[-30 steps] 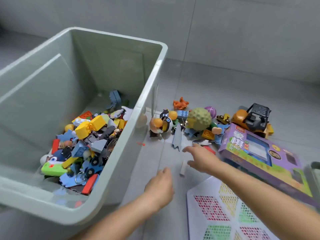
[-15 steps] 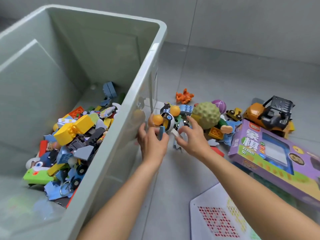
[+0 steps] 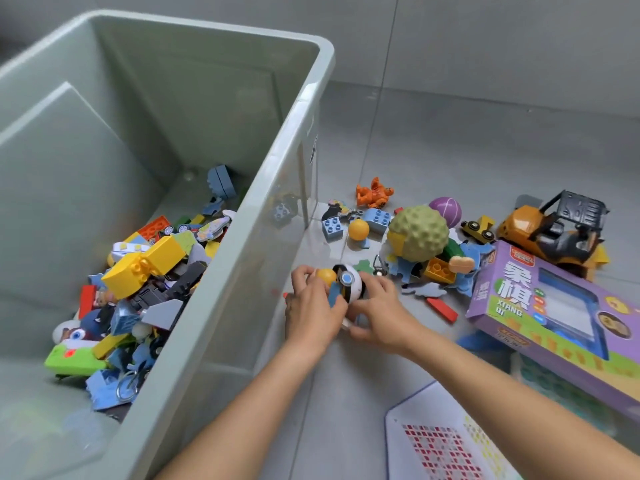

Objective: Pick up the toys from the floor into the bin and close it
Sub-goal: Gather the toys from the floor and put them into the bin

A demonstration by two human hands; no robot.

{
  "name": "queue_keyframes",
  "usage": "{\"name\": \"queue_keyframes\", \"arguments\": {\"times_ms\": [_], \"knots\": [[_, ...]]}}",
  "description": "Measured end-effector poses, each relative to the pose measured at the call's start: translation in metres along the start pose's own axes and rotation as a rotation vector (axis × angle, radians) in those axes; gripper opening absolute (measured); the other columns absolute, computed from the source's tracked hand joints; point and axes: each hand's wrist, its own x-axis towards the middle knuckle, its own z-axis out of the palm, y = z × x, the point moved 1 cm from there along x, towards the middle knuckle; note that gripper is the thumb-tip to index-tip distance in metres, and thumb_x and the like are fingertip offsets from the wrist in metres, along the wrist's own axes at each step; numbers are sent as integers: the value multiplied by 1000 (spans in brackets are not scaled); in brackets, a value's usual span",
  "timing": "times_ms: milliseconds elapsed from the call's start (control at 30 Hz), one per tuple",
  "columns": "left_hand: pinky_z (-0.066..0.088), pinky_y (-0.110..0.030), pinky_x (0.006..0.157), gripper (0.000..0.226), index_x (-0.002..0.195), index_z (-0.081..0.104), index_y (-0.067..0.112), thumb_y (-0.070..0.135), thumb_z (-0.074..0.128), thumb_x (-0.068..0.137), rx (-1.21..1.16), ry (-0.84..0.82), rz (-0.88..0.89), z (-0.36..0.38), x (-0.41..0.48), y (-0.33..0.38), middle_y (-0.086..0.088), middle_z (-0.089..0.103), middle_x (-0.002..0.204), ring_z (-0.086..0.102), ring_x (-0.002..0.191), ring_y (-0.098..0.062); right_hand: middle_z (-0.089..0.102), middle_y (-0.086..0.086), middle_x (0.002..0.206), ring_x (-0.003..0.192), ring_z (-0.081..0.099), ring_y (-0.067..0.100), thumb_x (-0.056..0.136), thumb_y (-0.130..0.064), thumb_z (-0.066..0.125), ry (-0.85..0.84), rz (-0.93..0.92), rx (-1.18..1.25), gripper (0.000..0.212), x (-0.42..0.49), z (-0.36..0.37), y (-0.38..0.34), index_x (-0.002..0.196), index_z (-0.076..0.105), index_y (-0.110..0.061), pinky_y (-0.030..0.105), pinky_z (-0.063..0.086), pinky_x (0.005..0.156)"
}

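Note:
A large pale green bin (image 3: 277, 157) stands open on the left, with several bricks and toys (image 3: 138, 282) heaped on its bottom. Just right of its wall, my left hand (image 3: 311, 306) grips an orange ball (image 3: 325, 274) and a blue flat piece (image 3: 334, 294). My right hand (image 3: 379, 313) holds a white and black toy ball (image 3: 351, 284) from the other side. Both hands press together low over the floor. More toys lie beyond them: an orange ball (image 3: 358, 229), blue bricks (image 3: 332, 225), a bumpy green ball (image 3: 419, 233), an orange figure (image 3: 374, 192).
A purple toy box (image 3: 554, 313) lies at the right, an orange and black forklift toy (image 3: 554, 230) behind it. A small yellow car (image 3: 479, 228), a purple ball (image 3: 446, 209) and a red stick (image 3: 441, 308) lie on the grey tiles. A white patterned board (image 3: 443, 441) is at the bottom right.
Both hands reached forward to the toy pile by the bin wall, closed on the orange ball, blue piece and white ball, and drew them back together toward me.

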Motion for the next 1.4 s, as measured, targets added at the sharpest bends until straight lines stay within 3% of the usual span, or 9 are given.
{"name": "queue_keyframes", "arguments": {"times_ms": [167,300,467,567,700,867,1067,1233,1400], "knots": [[43,-30,89,21,93,56,17,35,61,84,-81,-79,5,2,-73,-31,4,31,129,55,109,-28,25,4,147,133,20,28,80,-39,65,-160,-93,52,27,-70,8,-15,104,66,-27,30,18,110],[30,-17,85,12,73,54,28,28,65,79,-208,-112,-16,-11,-85,-45,10,30,120,42,125,-10,35,-5,142,128,31,16,84,-39,64,-166,-46,158,20,-91,-15,-24,101,66,-28,26,27,108],[29,-4,75,10,83,56,18,18,66,81,-335,-151,-85,-19,-72,-42,6,38,120,49,98,4,28,2,144,131,32,25,80,-42,67,-218,281,158,17,-70,-25,-14,93,58,-36,37,33,106],[40,-15,67,19,79,50,29,23,68,74,-430,-181,-140,-9,-76,-43,-8,56,110,56,84,-10,37,5,133,121,43,23,78,-33,69,-200,409,301,19,-65,2,-29,91,56,-34,30,39,100],[44,-27,66,22,81,49,32,24,68,76,-477,-199,-136,3,-87,-50,-6,61,95,55,74,-14,57,15,97,74,57,21,70,-6,63,-68,551,771,20,-65,25,-52,81,62,-22,27,49,62],[44,-30,71,17,86,52,22,16,67,82,-657,-173,-242,0,-88,-47,9,52,89,56,83,-18,61,5,87,75,56,14,84,-7,61,-133,651,999,18,-68,9,-53,101,62,-14,27,50,67],[42,-17,69,20,84,52,30,17,67,80,-539,-98,-26,-18,-87,-41,3,54,98,56,84,-9,53,0,113,102,55,15,80,-23,67,-101,510,492,16,-78,-19,-44,92,62,-31,31,49,84],[49,-18,79,20,87,55,38,36,69,73,-813,-65,120,-53,-112,14,-1,56,114,62,98,-15,64,11,101,88,67,22,95,-21,52,-182,427,1142,21,-102,-75,-86,112,53,-8,41,58,72],[53,-21,74,17,85,58,36,34,68,71,-1107,-3,352,-135,-148,79,21,59,107,65,94,-10,65,18,99,81,70,32,86,-39,62,-215,114,1400,33,-127,-151,-133,109,59,-16,45,58,63]]}}
